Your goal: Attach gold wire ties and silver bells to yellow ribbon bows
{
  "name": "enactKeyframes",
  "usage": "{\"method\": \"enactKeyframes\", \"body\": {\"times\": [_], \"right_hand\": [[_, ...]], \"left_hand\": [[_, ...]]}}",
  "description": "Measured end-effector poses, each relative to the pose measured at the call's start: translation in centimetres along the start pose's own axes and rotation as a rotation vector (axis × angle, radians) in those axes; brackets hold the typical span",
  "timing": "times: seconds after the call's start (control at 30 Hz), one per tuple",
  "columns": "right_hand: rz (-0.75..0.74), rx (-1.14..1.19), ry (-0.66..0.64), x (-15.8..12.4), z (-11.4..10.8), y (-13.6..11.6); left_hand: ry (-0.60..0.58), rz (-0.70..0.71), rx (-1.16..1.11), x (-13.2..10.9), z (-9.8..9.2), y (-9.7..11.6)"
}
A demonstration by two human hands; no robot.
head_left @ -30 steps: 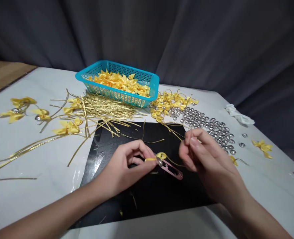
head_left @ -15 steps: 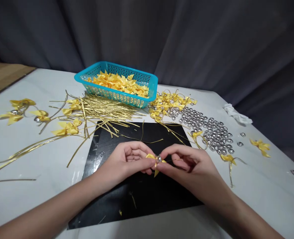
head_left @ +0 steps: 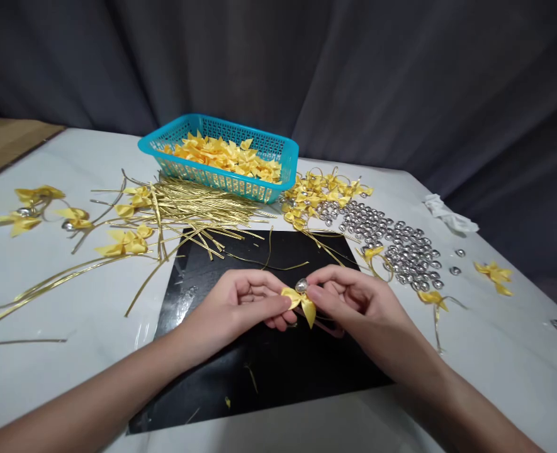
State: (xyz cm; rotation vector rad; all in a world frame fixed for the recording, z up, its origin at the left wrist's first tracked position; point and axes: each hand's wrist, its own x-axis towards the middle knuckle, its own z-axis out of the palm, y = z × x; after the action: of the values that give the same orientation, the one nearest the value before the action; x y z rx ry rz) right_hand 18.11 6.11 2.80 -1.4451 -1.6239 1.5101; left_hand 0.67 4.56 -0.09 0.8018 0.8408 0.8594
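Note:
Over a black mat [head_left: 259, 371], both hands meet at a yellow ribbon bow [head_left: 306, 309] with a small silver bell [head_left: 301, 285] at its top. My left hand [head_left: 254, 301] pinches the bow's left loop between thumb and fingers. With thumb and forefinger, my right hand [head_left: 351, 299] grips the right side of the bow, close beside the bell. The right loop is mostly hidden by those fingertips. A thin strand runs below the right fingers, partly covered.
A blue basket [head_left: 146, 146] of yellow bows stands at the back. Before it lie gold wire ties [head_left: 202, 204]. Right of these are finished-looking bows [head_left: 323, 189] and many silver bells [head_left: 401, 245]. More bows [head_left: 124, 242] lie left; a crumpled white cloth [head_left: 450, 214] lies far right.
The bell now sits higher, above the bow, and the bow's tails show more fully. My right hand has shifted slightly right and its fingertips uncover the bell. The left hand stays almost still.

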Motion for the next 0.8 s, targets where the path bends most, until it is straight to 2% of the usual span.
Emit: {"method": "enactKeyframes", "body": {"times": [0.17,0.3,0.37,0.47,0.57,0.67,0.73,0.8], "right_hand": [[-0.102,-0.023,0.015,-0.4,-2.0,-0.9],[-0.375,-0.032,0.224,-1.0,-4.8,-2.1],[-0.471,-0.011,0.325,-1.4,-5.4,-2.6],[-0.54,-0.061,0.466,-2.0,-5.2,-3.0],[-0.535,-0.138,0.603,-2.5,-4.2,-3.4],[-0.498,-0.103,0.674,-2.7,-3.5,-3.7],[-0.524,-0.09,0.735,-2.5,-3.4,-3.7],[-0.582,-0.171,0.713,-2.1,-3.6,-3.2]], "left_hand": [[0.07,-0.026,0.046,0.1,0.4,0.2],[0.103,-0.013,0.082,0.1,0.7,0.2],[0.111,-0.02,0.108,0.1,0.9,0.0],[0.128,-0.003,0.175,0.1,1.2,-0.1],[0.144,0.004,0.235,0.1,1.3,-0.2],[0.153,-0.011,0.278,0.1,1.3,-0.3],[0.147,-0.016,0.299,0.1,1.2,-0.3],[0.132,-0.026,0.291,0.0,1.1,-0.2]]}}
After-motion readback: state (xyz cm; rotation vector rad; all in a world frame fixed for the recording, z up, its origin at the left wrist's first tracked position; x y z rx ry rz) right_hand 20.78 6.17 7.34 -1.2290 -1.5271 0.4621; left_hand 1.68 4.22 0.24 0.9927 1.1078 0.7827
